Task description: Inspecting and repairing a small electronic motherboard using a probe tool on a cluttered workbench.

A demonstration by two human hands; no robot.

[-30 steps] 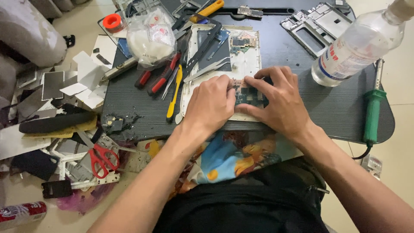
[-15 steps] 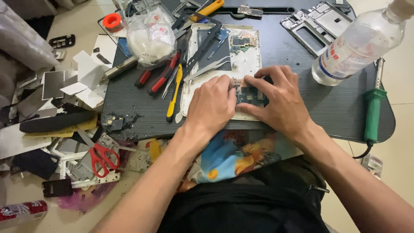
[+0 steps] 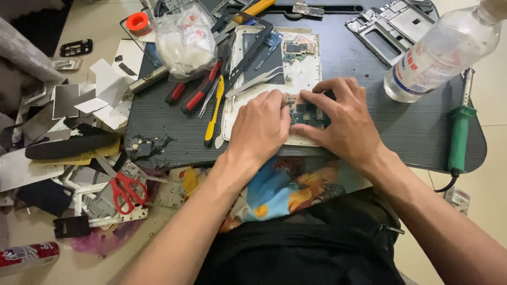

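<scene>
Near the centre of the frame, both hands meet over a small circuit board (image 3: 305, 112) lying on the lower end of a white opened device frame (image 3: 309, 68). The left hand (image 3: 260, 126) curls from the left, its fingertips pinching the board's left edge. The right hand (image 3: 346, 120) arches over from the right, fingers narrow and pressing the board's right side. The board sits between the two sets of fingertips, partly hidden. Tweezers (image 3: 253, 83) lie just above the left hand; a clear plastic bottle (image 3: 441, 50) stands upper right.
</scene>
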